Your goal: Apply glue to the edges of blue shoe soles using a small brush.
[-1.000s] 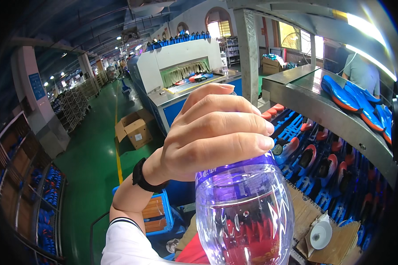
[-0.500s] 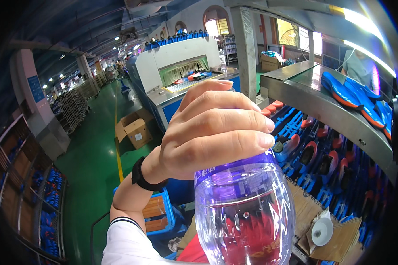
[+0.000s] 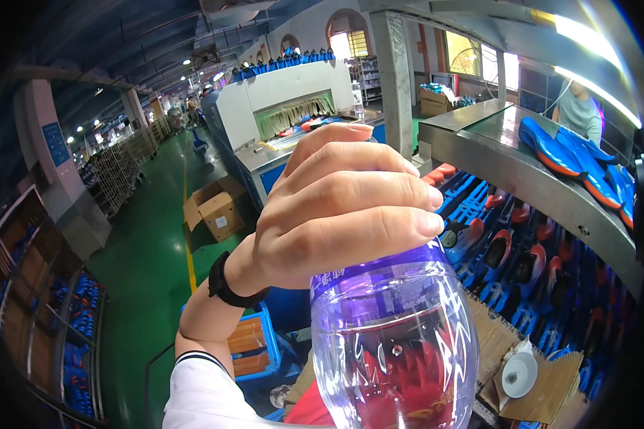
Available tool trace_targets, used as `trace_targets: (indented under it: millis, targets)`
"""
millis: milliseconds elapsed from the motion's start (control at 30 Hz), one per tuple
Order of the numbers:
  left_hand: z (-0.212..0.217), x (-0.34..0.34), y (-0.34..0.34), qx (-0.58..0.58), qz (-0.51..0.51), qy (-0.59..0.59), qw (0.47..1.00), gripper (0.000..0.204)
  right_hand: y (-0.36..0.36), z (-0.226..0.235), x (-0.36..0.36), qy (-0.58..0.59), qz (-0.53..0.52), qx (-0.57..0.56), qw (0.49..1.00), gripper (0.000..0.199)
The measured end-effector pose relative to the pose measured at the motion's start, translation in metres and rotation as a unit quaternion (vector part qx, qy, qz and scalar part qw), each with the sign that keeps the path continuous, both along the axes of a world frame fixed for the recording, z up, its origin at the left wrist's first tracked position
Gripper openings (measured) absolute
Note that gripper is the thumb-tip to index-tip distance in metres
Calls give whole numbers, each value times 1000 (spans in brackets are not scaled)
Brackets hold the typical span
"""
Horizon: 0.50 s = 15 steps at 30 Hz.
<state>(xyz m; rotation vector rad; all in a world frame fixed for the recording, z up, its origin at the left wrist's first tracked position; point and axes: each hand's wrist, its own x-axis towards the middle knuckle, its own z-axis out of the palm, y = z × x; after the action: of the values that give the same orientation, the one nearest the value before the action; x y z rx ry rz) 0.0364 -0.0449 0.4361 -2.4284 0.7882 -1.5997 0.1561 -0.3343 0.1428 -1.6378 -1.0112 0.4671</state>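
My left hand (image 3: 343,207) is raised in the middle of the view, its fingers wrapped round a clear plastic bottle (image 3: 393,350). The bottle has a purple label band (image 3: 376,275) and clear liquid inside. It is close to the camera, and its lower end runs past the bottom edge of the picture. My fingers hide its far part. My left wrist wears a black band (image 3: 225,282), below which a white sleeve (image 3: 207,393) with a dark trim shows. My right hand is out of view.
Right of the bottle are a metal frame (image 3: 472,121) with blue-and-orange fins (image 3: 565,154) and several stacked fins (image 3: 537,264) below. A white dish (image 3: 519,375) lies on cardboard. A machine (image 3: 257,107), an open carton (image 3: 218,211) and a rack (image 3: 50,322) stand beyond. A person (image 3: 579,111) is at the far right.
My hand and the bottle have shifted very slightly left in view. The grip looks the same. More of the person at the far right shows.
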Motion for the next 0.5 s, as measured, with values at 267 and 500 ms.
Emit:
trace_targets:
  millis: [267, 500]
  targets:
    - [2, -2, -1, -3, -4, 4, 1000, 47, 2, 8, 2, -199, 24, 0, 980, 39]
    - [3, -2, -2, 3, -9, 2, 1000, 44, 1, 4, 3, -200, 28, -4, 979, 37]
